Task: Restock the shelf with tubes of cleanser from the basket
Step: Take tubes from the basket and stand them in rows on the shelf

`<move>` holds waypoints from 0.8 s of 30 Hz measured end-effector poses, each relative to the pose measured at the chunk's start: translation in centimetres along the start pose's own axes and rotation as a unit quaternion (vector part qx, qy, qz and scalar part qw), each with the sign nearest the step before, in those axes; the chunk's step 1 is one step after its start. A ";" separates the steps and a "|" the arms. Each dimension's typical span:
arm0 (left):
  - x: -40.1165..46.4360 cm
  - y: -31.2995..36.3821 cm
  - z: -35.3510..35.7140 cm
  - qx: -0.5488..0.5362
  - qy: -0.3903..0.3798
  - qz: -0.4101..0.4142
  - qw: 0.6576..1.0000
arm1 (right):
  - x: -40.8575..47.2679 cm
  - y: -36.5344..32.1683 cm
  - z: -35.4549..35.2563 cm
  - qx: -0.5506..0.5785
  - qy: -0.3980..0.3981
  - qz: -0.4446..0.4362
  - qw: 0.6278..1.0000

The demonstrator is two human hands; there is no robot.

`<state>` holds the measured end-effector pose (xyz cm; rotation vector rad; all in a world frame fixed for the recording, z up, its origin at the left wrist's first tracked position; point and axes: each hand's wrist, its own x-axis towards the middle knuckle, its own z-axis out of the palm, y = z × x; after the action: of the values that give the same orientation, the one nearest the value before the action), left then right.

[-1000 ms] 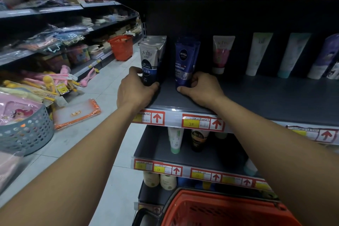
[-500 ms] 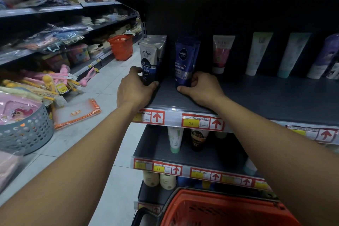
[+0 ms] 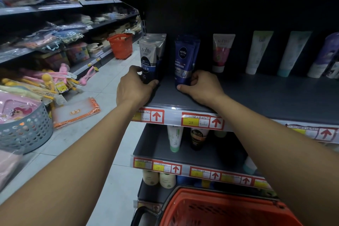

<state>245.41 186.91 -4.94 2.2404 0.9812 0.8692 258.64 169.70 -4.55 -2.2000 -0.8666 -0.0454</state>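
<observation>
Both hands steady tubes on the shelf (image 3: 256,97).
Left hand (image 3: 134,88) grips the Softto tube (image 3: 147,58); right hand (image 3: 200,88) pinches the Nivea tube (image 3: 184,60).

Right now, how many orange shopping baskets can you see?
2. One orange basket sits at the bottom of the view below the arms; another orange basket stands on the aisle floor farther back on the left. Others may be out of view.

Very little differs from a second ago. The left hand (image 3: 134,89) keeps its grip on the foot of the Softto tube (image 3: 148,60), and the right hand (image 3: 199,86) keeps its grip on the foot of the Nivea tube (image 3: 184,60). At most, the Softto tube between the left fingers stands a touch straighter; the camera shifts slightly.
</observation>
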 end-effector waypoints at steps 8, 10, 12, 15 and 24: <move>-0.7 0.1 -0.2 -0.025 0.032 -0.011 0.999 | 0.3 0.7 -0.7 -0.016 -0.044 0.025 0.999; -1.0 0.1 -0.5 -0.036 0.042 -0.006 0.998 | 0.5 1.1 -0.9 -0.016 -0.065 0.028 0.997; -1.5 0.3 -0.8 -0.036 0.039 0.006 0.999 | 0.6 1.6 -1.8 0.007 -0.088 0.038 0.995; -2.6 0.7 -1.2 -0.033 0.036 0.024 0.999 | 0.2 2.3 -3.8 0.074 -0.119 0.055 0.989; -7.9 4.1 -1.2 -0.057 0.003 0.129 0.990 | -4.7 2.6 -5.2 0.070 0.039 0.017 0.997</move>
<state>242.12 178.62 -3.99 2.2978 0.6337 1.0153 257.75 162.26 -3.88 -2.0680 -0.7664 -0.0518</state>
